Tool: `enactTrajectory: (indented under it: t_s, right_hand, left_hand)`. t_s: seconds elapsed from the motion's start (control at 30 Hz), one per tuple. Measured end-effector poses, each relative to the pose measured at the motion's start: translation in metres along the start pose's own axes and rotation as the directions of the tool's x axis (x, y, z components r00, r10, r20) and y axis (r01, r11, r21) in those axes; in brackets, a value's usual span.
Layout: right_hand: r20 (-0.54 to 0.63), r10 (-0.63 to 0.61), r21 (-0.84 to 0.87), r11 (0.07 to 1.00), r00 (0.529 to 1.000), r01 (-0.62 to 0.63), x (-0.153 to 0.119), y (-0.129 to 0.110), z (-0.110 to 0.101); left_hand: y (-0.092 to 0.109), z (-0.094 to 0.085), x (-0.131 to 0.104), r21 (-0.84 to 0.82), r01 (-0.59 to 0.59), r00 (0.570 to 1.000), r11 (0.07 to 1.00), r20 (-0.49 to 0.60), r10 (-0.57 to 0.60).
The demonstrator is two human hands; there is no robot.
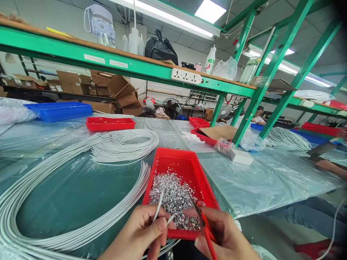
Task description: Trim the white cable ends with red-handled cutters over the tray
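My left hand [150, 229] pinches a white cable [159, 205], with two white ends sticking out between its fingers. In my right hand [223, 231] is a pair of red-handled pliers or cutters [206, 229], dark jaws pointing up and left. Both hands are over the near edge of a red tray [187, 155]. Inside the tray lies a heap of small silvery metal bits [173, 195]. To the left, a large bundle of white cables [51, 240] curves round on the green table, its cut ends close to the tray's left wall.
Another coil of white cable [127, 144] lies behind the bundle. Further back are a small red tray [110, 124] and a blue tray [61, 111]. A green shelf frame [252, 104] stands at right, near a white box [241, 157]. Another person's hand [325, 165] is at far right.
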State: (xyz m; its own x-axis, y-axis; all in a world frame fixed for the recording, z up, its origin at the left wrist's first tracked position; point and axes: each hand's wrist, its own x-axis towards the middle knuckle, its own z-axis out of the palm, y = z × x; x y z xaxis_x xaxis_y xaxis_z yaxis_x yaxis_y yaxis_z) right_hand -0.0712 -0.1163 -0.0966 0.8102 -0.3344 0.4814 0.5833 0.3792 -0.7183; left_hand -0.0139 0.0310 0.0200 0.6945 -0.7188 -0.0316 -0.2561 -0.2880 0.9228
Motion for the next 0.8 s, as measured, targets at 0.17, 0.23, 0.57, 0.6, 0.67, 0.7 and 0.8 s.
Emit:
enactTrajectory:
  t_s: [0.17, 0.23, 0.57, 0.6, 0.67, 0.7, 0.8]
  right_hand:
    - [0.124, 0.012, 0.221, 0.975, 0.992, -0.039, 0.03, -0.005, 0.034]
    - [0.174, 0.032, 0.359, 0.929, 0.984, -0.094, 0.039, -0.009, 0.04]
    - [0.387, 0.134, 0.571, 0.742, 0.912, -0.351, 0.046, 0.006, 0.036]
    - [0.319, 0.119, 0.545, 0.788, 0.94, -0.285, 0.045, 0.004, 0.035]
    - [0.18, 0.105, 0.462, 0.869, 0.978, -0.178, 0.045, 0.001, 0.034]
    - [0.128, 0.097, 0.424, 0.894, 0.987, -0.143, 0.045, 0.0, 0.034]
    - [0.075, 0.005, 0.34, 0.94, 0.997, -0.03, 0.046, 0.001, 0.034]
  left_hand:
    - [0.005, 0.0, 0.0, 0.193, -0.04, 0.994, 0.98, -0.093, 0.059]
    - [0.006, -0.003, 0.001, 0.232, -0.063, 0.992, 0.971, -0.094, 0.087]
    - [0.002, -0.006, 0.014, 0.114, -0.031, 0.999, 0.993, -0.014, 0.033]
    - [0.001, -0.004, 0.014, 0.142, -0.041, 0.998, 0.989, -0.048, 0.048]
    - [0.001, -0.001, 0.015, 0.219, -0.058, 0.988, 0.974, -0.126, 0.087]
    - [0.0, -0.001, 0.015, 0.247, -0.059, 0.982, 0.967, -0.162, 0.101]
    - [-0.001, -0.001, 0.017, 0.256, -0.054, 0.975, 0.965, -0.196, 0.107]
